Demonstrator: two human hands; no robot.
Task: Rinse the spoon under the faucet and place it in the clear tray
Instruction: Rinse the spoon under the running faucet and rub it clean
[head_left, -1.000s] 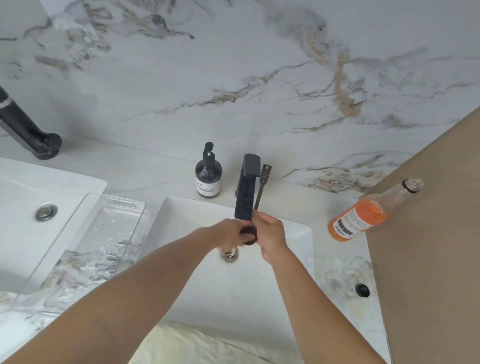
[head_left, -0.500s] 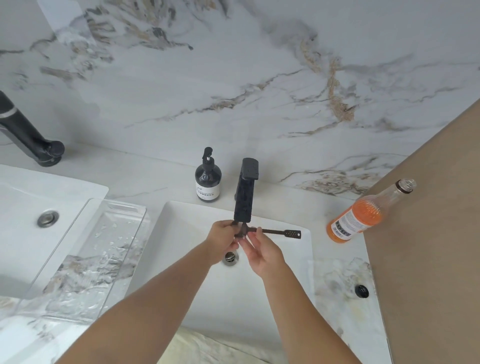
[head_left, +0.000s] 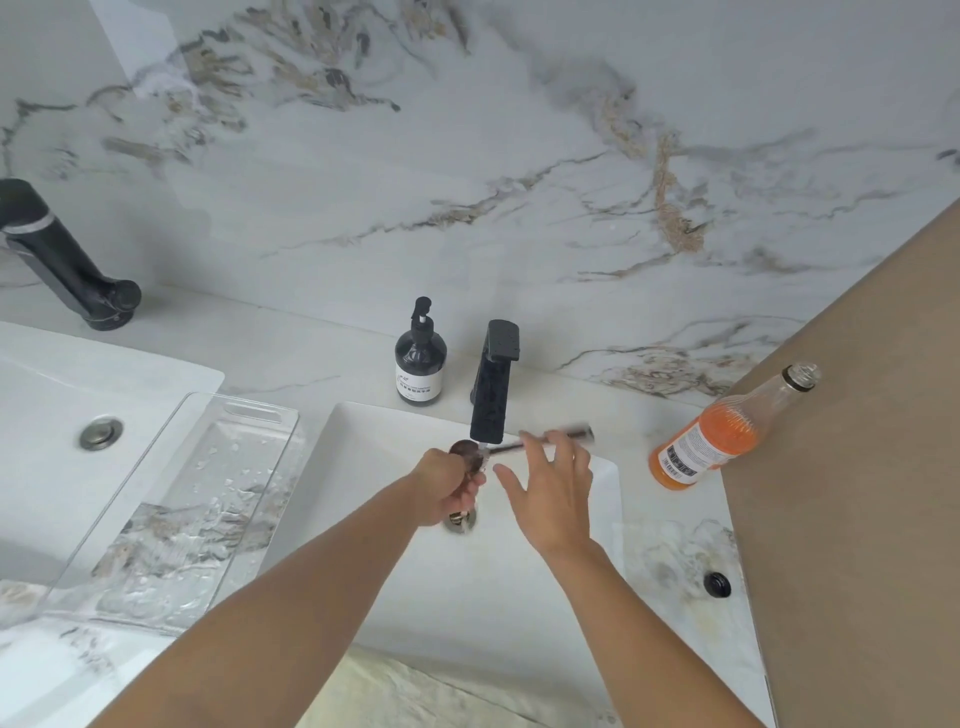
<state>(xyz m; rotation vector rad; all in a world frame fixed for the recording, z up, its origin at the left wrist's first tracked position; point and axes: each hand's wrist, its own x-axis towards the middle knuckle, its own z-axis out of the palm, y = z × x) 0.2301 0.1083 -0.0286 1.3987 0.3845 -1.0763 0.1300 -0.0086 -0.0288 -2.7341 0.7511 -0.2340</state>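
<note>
A dark spoon (head_left: 563, 434) lies level under the spout of the black faucet (head_left: 493, 384), bowl to the left, handle pointing right; it is blurred. A thin stream of water falls on its neck. My left hand (head_left: 444, 488) is closed on the bowl end, over the drain of the white sink (head_left: 519, 597). My right hand (head_left: 556, 491) has its fingers spread, the fingertips lying on the handle. The clear tray (head_left: 260, 413) sits on the counter to the left of the sink, wet with droplets, nothing in it.
A black soap pump bottle (head_left: 421, 364) stands left of the faucet. An open bottle of orange liquid (head_left: 717, 441) leans at the right beside a brown panel (head_left: 857, 467); a black cap (head_left: 717, 583) lies near it. A second sink (head_left: 52, 415) and black faucet (head_left: 62, 260) are at far left.
The spoon swung from upright to level with its handle to the right. My right hand let go of its grip and opened along the handle; my left hand stays on the bowl.
</note>
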